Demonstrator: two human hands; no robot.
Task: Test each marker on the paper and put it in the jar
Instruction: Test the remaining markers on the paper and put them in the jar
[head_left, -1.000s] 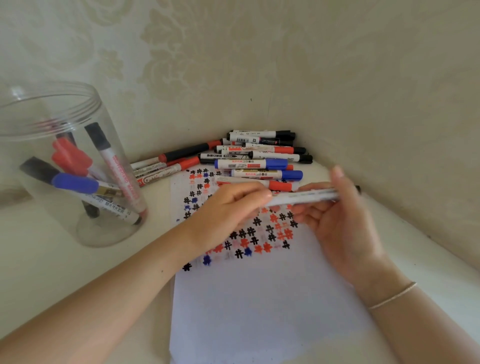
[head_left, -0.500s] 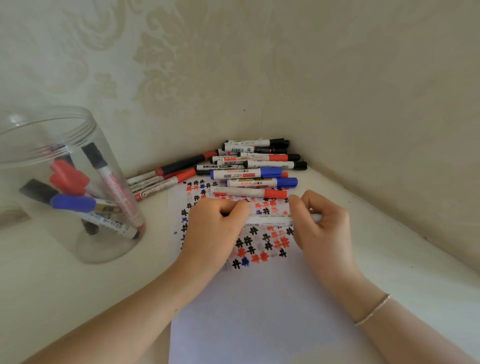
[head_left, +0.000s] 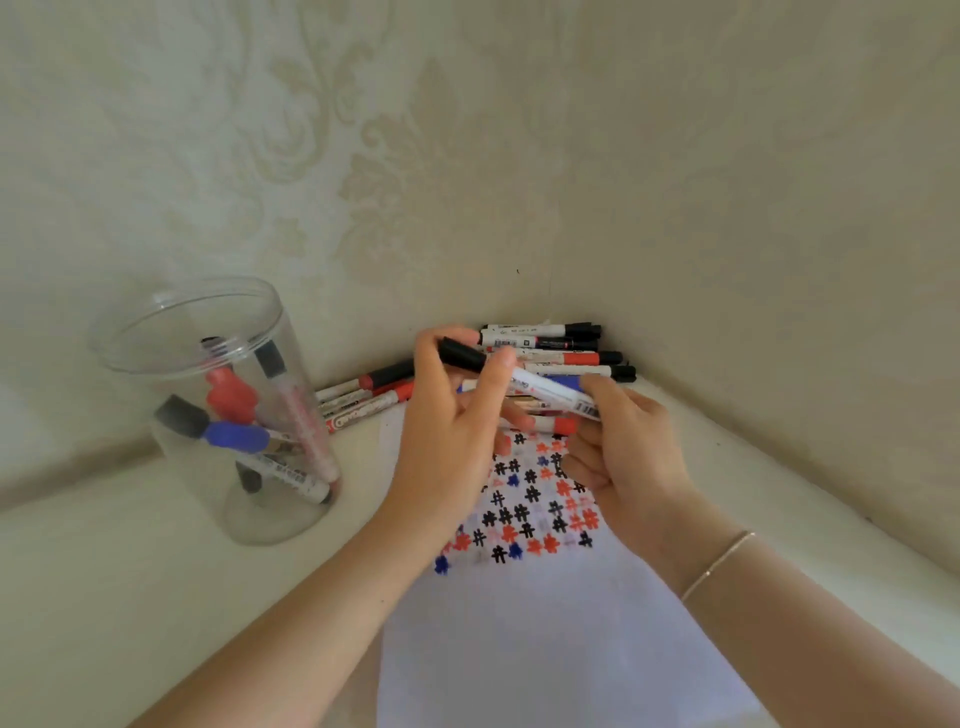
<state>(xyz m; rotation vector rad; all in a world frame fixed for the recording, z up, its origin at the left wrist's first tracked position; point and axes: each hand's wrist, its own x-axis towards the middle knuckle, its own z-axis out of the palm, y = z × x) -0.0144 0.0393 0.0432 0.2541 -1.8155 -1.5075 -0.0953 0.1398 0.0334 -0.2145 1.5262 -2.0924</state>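
Several tested markers already stand in the clear jar (head_left: 218, 415) at the left of the table (head_left: 104, 597), while the paper (head_left: 545, 649) with its rows of marks lies below both hands and the untested pile (head_left: 550, 353) waits in the corner. The left hand (head_left: 452, 431) curls its fingers round the capped black end of the black marker (head_left: 519, 382), and the right hand (head_left: 628, 447) pinches the white barrel's other end above the paper. To do this step well, I judge, keep the barrel steady and pull the cap straight off.
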